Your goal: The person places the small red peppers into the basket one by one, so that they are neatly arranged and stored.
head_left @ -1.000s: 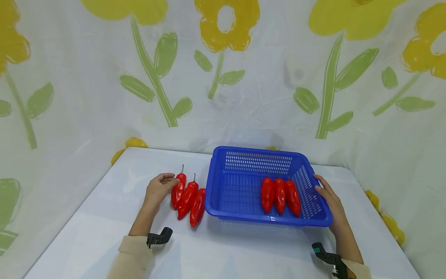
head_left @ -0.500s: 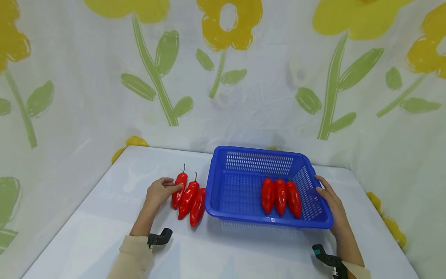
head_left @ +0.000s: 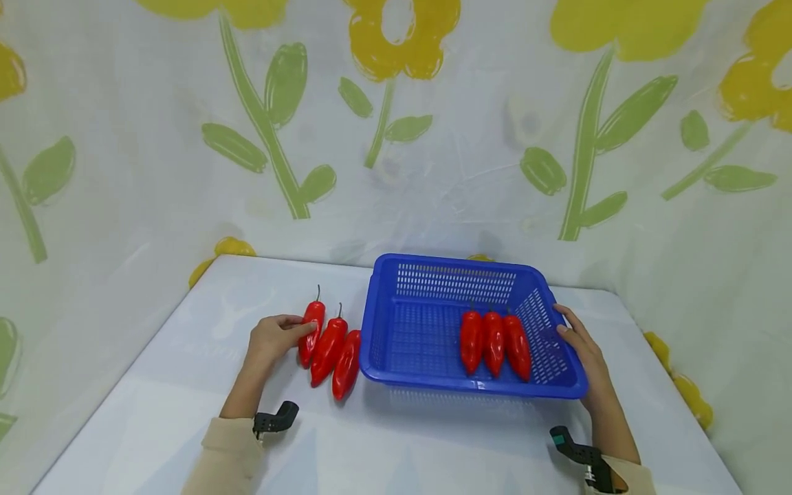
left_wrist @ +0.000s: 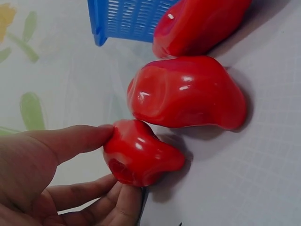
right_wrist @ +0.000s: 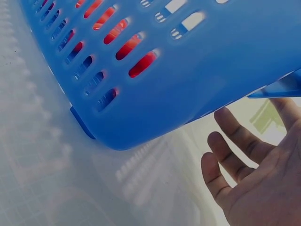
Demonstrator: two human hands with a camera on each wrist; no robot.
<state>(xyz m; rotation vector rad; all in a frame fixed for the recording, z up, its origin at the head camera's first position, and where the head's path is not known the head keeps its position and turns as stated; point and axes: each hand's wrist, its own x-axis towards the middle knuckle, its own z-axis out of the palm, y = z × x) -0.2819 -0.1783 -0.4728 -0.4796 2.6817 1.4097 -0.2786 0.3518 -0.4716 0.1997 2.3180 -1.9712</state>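
My left hand (head_left: 272,340) pinches the leftmost red chili pepper (left_wrist: 134,155) between thumb and fingers, near its stem end. That pepper rests on the table, stem pointing away. Close beside it lie a second red chili pepper (head_left: 329,349) and a third one (head_left: 346,364), which reaches the basket's left side. The blue plastic basket (head_left: 396,380) holds three more red peppers (head_left: 493,344) side by side at its right. My right hand (head_left: 584,361) holds the basket's right rim with thumb and index finger; its other fingers (right_wrist: 230,155) hang loosely outside, below the rim.
The white table (head_left: 346,454) has its left and right edges in view. A white cloth with yellow and green flowers (head_left: 458,185) hangs behind it. Black wrist-worn mounts (head_left: 275,418) sit at both cuffs.
My left fingers have closed in on the leftmost pepper, which they now pinch. The right hand stays at the basket rim. The head view has shifted slightly.
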